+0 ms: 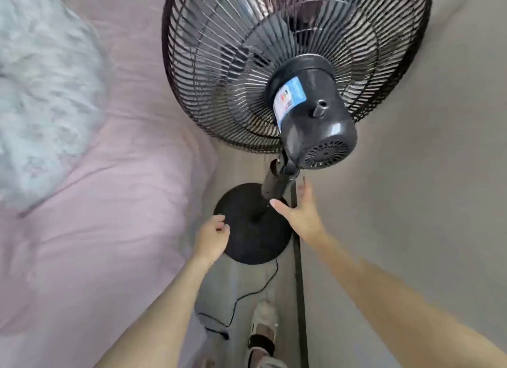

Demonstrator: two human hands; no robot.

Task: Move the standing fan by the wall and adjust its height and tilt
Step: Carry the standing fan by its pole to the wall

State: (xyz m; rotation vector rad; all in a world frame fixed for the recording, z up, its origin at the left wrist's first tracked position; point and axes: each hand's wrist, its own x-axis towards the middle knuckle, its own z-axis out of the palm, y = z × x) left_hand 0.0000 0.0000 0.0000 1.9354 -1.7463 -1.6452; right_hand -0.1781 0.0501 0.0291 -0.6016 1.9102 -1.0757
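Note:
A black standing fan stands in the narrow gap between bed and wall. Its wire cage (288, 52) fills the top of the view, with the motor housing (315, 115) and a blue label facing me. Below, the pole (274, 183) runs down to the round black base (252, 230) on the floor. My right hand (299, 214) is open, fingers spread, just right of the pole and close to it, not gripping. My left hand (212, 237) hovers over the base's left edge with fingers loosely curled, holding nothing.
A bed with a pink sheet (109, 203) and a pale patterned quilt (41, 93) lies on the left. The beige wall (411, 203) with a dark skirting strip (297, 271) is on the right. The fan's black cord (247, 296) trails over the floor toward my foot (264, 329).

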